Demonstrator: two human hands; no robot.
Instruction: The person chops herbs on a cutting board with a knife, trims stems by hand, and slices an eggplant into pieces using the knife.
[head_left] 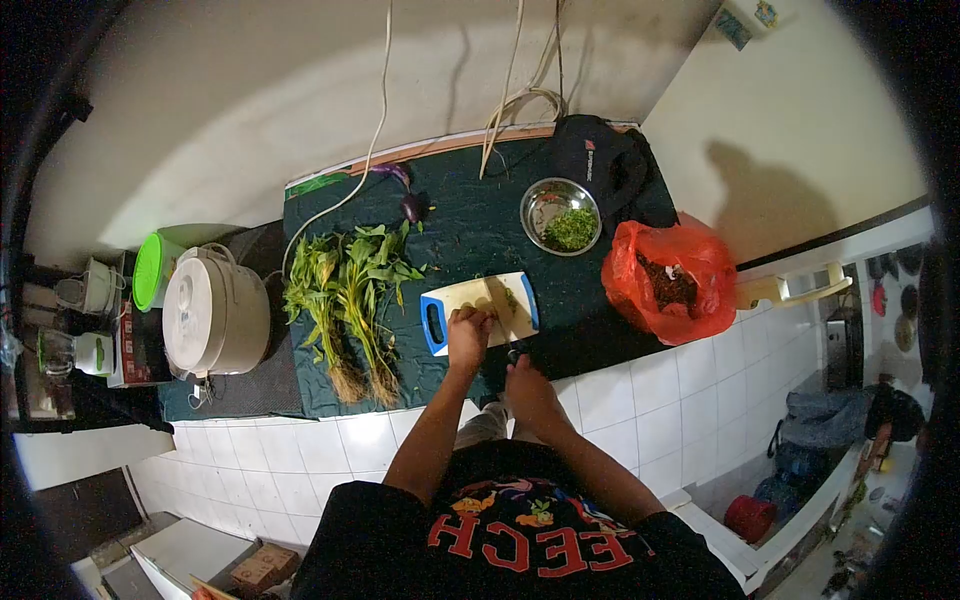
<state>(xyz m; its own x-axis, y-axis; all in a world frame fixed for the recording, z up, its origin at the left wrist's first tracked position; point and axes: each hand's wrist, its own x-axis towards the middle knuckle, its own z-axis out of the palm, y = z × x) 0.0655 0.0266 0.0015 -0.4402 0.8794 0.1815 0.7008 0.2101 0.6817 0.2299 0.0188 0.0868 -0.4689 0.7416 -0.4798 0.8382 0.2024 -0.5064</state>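
Note:
A white cutting board (465, 297) with blue ends lies near the front edge of the dark green tabletop. My right hand (526, 385) is closed around the black handle of a knife (502, 322), its blade over the board. My left hand (470, 332) rests on the board left of the blade with its fingers curled; whatever they hold is hidden. A few green bits (510, 299) lie right of the blade. Beyond the board stands a steel bowl (533, 201) holding chopped greens (571, 230).
Bunches of leafy greens (355, 290) with roots lie at left, purple eggplants (411, 207) behind them. An open red plastic bag (628, 290) and a black bag (590, 155) are at right. A white rice cooker (215, 312) stands far left. White cables (385, 95) hang at the wall.

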